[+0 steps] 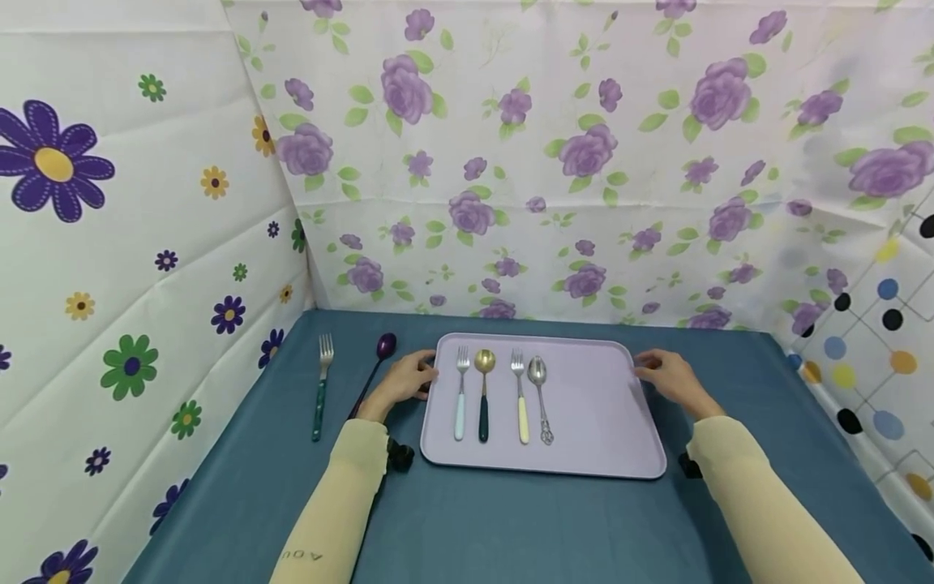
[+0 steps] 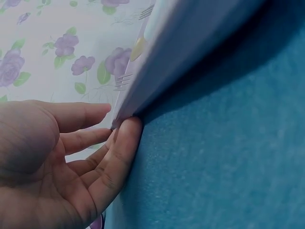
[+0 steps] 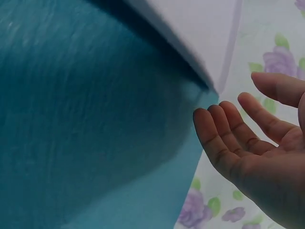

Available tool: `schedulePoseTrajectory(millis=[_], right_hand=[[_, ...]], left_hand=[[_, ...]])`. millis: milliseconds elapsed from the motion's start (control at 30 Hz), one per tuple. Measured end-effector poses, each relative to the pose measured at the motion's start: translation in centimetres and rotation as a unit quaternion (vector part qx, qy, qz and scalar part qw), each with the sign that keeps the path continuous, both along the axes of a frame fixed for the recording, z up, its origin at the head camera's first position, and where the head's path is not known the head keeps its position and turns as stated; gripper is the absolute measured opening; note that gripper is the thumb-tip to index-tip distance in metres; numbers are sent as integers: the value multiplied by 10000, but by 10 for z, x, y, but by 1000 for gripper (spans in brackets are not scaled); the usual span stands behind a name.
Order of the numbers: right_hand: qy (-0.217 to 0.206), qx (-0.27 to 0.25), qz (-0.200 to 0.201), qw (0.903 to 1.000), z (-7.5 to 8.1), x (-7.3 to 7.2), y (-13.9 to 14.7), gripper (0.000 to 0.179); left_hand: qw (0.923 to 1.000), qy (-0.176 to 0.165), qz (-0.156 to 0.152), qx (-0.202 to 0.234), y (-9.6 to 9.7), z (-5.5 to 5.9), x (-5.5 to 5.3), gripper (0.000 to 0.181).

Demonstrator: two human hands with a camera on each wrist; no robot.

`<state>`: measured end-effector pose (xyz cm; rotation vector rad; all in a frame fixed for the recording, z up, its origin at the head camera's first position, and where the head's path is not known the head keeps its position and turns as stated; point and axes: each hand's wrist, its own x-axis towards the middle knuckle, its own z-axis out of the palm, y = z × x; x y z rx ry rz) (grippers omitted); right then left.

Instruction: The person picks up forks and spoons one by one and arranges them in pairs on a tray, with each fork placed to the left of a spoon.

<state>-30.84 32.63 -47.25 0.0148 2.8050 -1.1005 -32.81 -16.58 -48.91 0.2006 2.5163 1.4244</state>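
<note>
A lilac rectangular tray [image 1: 584, 405] lies on the table. On its left half, side by side, are a fork with a pale blue handle [image 1: 460, 414], a gold spoon with a dark green handle [image 1: 484, 414], a fork with a cream handle [image 1: 523, 418] and a silver spoon with an ornate handle [image 1: 540, 389]. My left hand [image 1: 403, 380] is at the tray's left edge; in the left wrist view its fingertips [image 2: 129, 128] touch the rim while the thumb stands off. Beside the right edge is my right hand [image 1: 673, 380], its fingers loosely bent, holding nothing.
Left of the tray, a fork with a green handle [image 1: 321, 393] lies on the blue tablecloth [image 1: 511, 527]. Between it and the tray is a dark purple spoon [image 1: 386, 346], partly behind my left hand. Flower-patterned sheets [image 1: 511, 162] stand at the back and left, a dotted one [image 1: 876, 357] at right.
</note>
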Motion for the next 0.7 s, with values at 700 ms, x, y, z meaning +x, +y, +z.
schedulePoseTrajectory(millis=[700], right_hand=[[-279, -457, 104, 9985, -16, -3, 10, 54]], left_hand=[[9998, -176, 79, 59, -17, 16, 8, 57]])
